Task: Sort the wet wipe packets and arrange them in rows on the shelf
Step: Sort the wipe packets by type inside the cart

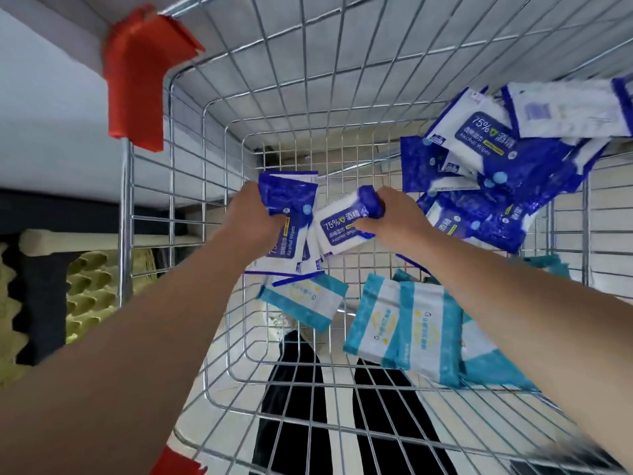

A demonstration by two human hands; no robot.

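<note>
Both my arms reach down into a wire shopping cart [191,173]. My left hand [253,214] grips a stack of dark blue alcohol wipe packets [287,231]. My right hand [394,217] holds one more dark blue packet [346,224] by its end, close beside that stack. A heap of several dark blue packets [486,166] lies in the cart's far right corner. Light blue packets [404,330] lie at the near right, and another light blue packet [305,299] sits just under the stack in my left hand.
Red plastic corner guards [137,80] cap the cart's rim at the upper left and bottom left. Outside the cart on the left are a pale surface [44,114] and yellow and black foam [68,296]. Dark trouser legs [298,406] show through the cart floor.
</note>
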